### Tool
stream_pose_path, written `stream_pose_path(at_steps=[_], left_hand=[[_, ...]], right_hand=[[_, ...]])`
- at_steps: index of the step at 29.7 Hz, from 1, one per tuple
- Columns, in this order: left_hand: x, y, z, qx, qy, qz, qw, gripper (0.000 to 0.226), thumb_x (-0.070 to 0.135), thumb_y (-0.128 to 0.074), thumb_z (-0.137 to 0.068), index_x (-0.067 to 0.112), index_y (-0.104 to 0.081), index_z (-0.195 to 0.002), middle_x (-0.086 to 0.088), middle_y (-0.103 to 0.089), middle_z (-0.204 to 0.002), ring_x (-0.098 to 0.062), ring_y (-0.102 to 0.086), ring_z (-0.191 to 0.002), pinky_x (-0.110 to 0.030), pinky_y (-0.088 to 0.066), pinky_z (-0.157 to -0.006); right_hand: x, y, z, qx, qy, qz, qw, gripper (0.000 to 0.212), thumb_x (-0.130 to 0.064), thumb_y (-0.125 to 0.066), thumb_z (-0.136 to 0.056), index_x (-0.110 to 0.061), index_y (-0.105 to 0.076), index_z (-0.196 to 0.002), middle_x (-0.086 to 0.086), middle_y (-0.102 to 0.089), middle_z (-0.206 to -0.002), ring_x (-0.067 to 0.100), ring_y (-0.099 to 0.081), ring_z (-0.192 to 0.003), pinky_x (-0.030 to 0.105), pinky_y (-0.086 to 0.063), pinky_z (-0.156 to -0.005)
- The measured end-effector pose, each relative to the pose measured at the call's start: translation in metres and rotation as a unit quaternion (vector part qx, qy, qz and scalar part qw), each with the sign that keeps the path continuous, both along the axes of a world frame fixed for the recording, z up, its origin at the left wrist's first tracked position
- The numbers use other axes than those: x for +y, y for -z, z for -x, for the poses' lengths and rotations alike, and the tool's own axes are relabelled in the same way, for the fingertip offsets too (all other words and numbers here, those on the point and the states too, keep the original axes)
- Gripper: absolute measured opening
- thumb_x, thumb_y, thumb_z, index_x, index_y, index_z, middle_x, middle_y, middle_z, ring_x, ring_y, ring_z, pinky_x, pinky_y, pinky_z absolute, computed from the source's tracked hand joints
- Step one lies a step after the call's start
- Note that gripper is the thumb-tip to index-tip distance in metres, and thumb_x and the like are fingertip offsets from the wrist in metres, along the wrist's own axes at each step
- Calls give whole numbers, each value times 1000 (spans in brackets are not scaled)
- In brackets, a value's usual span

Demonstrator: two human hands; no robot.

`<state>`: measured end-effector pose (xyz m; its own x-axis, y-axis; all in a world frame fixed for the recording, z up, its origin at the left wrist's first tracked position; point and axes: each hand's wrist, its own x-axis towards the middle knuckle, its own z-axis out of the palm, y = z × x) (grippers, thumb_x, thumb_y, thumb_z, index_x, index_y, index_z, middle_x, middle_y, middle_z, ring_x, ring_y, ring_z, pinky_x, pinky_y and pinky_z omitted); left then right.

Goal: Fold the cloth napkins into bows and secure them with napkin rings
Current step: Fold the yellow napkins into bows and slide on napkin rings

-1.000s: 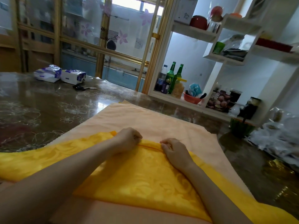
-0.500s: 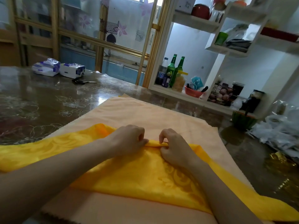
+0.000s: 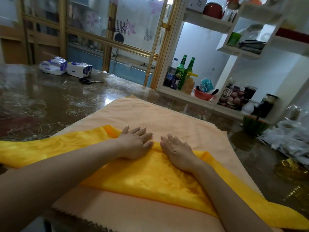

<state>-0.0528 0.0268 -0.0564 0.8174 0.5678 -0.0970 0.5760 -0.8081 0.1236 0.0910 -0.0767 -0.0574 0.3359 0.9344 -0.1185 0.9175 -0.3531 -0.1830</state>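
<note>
Head view: a yellow napkin (image 3: 142, 178), folded into a long band, lay across the middle of the frame from the left edge down to the lower right corner. It rested on a larger peach cloth (image 3: 158, 114), which was spread over a glossy brown table (image 3: 41, 101).

Both forearms reached in from the bottom of the frame. The left hand (image 3: 135, 143) lay flat at centre frame, palm down, fingers straight and spread. Its heel was on the napkin's far edge and its fingertips were past that edge on the peach cloth. The right hand (image 3: 177, 149) lay just beside it, also flat with fingers straight, pressing the same far edge. Neither hand gripped anything.

In the upper left, two tissue packs (image 3: 53, 65) sat side by side on the table, with scissors (image 3: 91, 81) near them. At upper right, a white shelf (image 3: 207, 22) held two green bottles (image 3: 181, 71) and a red bowl (image 3: 203, 96).
</note>
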Motion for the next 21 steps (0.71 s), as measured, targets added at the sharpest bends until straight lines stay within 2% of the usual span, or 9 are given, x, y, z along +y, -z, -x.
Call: stream_pose_path(at_steps=[4,5,7,8,10,13,16,18,21], left_hand=[[10,3,6,-55,18,30,998,50,44,-16,-101,29,-15,-149,0,-1,-159,-14,2,-146,-34,2,-116],[11,3,9,-78,25,28,996,48,41,-20,-102,29,-21,-148,1,-6,-158,-13,-3,-145,-31,-1,-115],[11,2,14,-126,40,19,991,42,36,-28,-102,26,-35,-143,0,-23,-155,-14,-18,-143,-29,-11,-113],[10,1,15,-150,46,16,988,39,33,-33,-102,23,-42,-138,0,-33,-151,-16,-28,-139,-29,-19,-112],[7,-4,17,-173,52,12,984,34,31,-40,-100,20,-51,-129,0,-48,-137,-17,-43,-125,-30,-32,-104],[5,-12,18,-170,44,7,984,29,30,-47,-97,19,-54,-123,1,-53,-126,-17,-50,-114,-29,-38,-95],[3,-17,17,-183,46,-51,981,24,25,-49,-96,19,-56,-119,2,-56,-123,-15,-53,-110,-28,-38,-95],[-1,-17,15,-196,49,-104,974,22,21,-47,-96,20,-55,-117,4,-56,-121,-14,-53,-110,-27,-34,-96],[-8,-15,13,-176,54,-134,974,22,17,-45,-92,20,-53,-113,3,-56,-117,-16,-52,-108,-29,-31,-96]], right_hand=[[-13,-5,-14,3,12,8,1000,55,-48,-15,-100,-27,-12,-151,-1,1,-159,17,2,-146,37,1,-116],[-15,-8,-13,9,9,-6,1000,54,-46,-18,-100,-24,-17,-150,1,-6,-159,17,-4,-146,35,-4,-116],[-20,-16,-9,24,5,-57,998,48,-39,-32,-101,-16,-38,-142,4,-32,-151,18,-28,-139,29,-22,-111],[-21,-20,-7,31,0,-82,996,41,-35,-40,-100,-16,-49,-134,2,-46,-141,16,-41,-128,27,-31,-104],[-23,-28,-4,44,-18,-103,994,31,-29,-54,-94,-20,-59,-123,-3,-58,-125,10,-51,-109,20,-39,-91],[-22,-28,-2,44,-34,-129,990,28,-19,-64,-87,-20,-63,-114,-6,-62,-113,5,-52,-98,14,-42,-86],[-20,-23,2,13,-21,-202,979,20,-6,-60,-83,-21,-62,-96,-3,-62,-99,12,-55,-91,26,-48,-84],[-17,-20,7,-24,-22,-214,976,19,-2,-56,-82,-19,-57,-91,1,-59,-100,20,-55,-92,33,-46,-84],[-15,-18,13,-75,-34,-187,979,20,0,-51,-85,-17,-54,-95,2,-55,-109,23,-52,-98,35,-45,-88]])
